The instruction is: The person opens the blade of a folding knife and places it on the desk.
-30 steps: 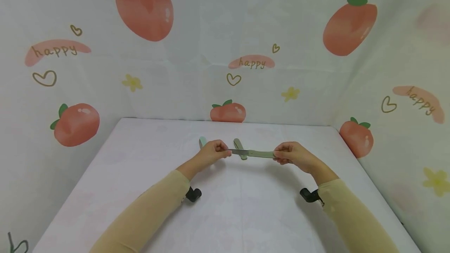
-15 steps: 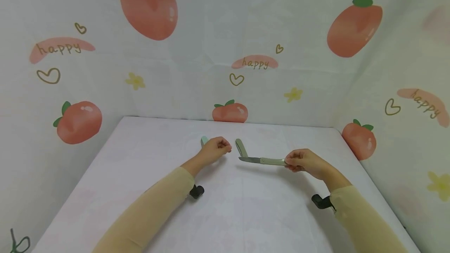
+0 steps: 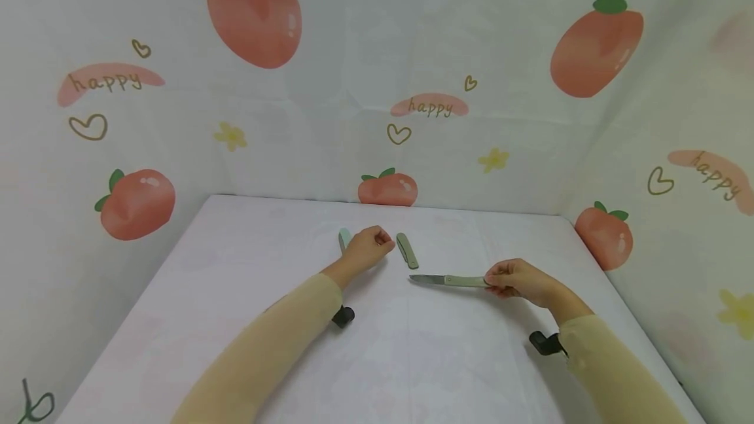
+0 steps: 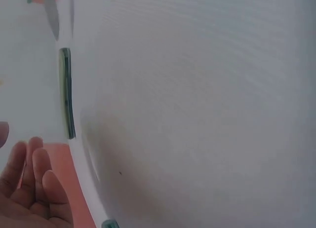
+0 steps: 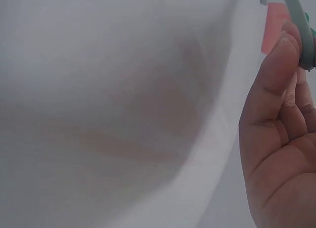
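Observation:
My right hand (image 3: 521,280) pinches the handle end of an unfolded green folding knife (image 3: 465,281), held over the table with its grey blade (image 3: 428,279) pointing left. In the right wrist view, thumb and fingers meet on the green handle (image 5: 307,50). My left hand (image 3: 366,247) holds nothing; its fingers are loosely bent, as the left wrist view also shows. Just right of its fingertips lies a folded green folding knife (image 3: 407,251). Behind the left hand is a mint-green knife (image 3: 344,238), partly hidden by that hand.
A white cloth covers the table (image 3: 406,358). The printed backdrop (image 3: 330,149) rises along the table's far edge and both sides. Black wrist cameras hang under both sleeves.
My left hand has let go of the blade tip and now sits beside the folded knife. The right hand has carried the unfolded knife right and nearer to me.

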`<state>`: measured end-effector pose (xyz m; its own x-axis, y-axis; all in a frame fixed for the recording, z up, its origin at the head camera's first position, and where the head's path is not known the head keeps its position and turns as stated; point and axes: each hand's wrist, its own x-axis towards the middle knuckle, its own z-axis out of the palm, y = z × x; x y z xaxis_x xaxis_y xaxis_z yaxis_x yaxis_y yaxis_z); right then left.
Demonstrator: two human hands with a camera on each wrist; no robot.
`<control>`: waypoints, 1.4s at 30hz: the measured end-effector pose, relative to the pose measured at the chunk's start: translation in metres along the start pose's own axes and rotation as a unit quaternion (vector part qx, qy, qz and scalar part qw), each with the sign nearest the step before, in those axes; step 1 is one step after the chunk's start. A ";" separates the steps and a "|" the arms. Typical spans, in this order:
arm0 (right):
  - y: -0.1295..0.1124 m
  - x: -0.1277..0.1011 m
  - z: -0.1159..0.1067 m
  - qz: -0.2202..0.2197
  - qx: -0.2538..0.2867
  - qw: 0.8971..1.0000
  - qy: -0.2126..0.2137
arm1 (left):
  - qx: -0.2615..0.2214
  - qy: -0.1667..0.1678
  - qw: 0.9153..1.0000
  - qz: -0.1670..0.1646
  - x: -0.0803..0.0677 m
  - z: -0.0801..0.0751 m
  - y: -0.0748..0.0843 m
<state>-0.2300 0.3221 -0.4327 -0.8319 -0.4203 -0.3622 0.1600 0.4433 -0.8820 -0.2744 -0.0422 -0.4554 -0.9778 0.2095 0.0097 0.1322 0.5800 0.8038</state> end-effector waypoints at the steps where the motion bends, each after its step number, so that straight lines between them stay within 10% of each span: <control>1: 0.001 0.001 0.000 0.002 -0.002 1.000 0.000 | 0.007 0.002 1.000 -0.004 0.001 0.001 0.001; 19: 0.006 0.005 0.002 0.115 -0.061 0.990 0.050 | 0.076 0.000 0.995 -0.057 0.018 0.028 0.015; 42: -0.016 0.002 0.005 0.115 -0.178 0.972 0.099 | 0.144 -0.004 0.984 -0.102 0.030 0.044 0.029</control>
<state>-0.2317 0.3101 -0.4214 -0.8872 -0.1322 -0.4421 0.1899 0.7686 -0.6109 -0.2931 0.0157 -0.4578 -0.9877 0.0700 -0.1399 -0.0256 0.8099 0.5861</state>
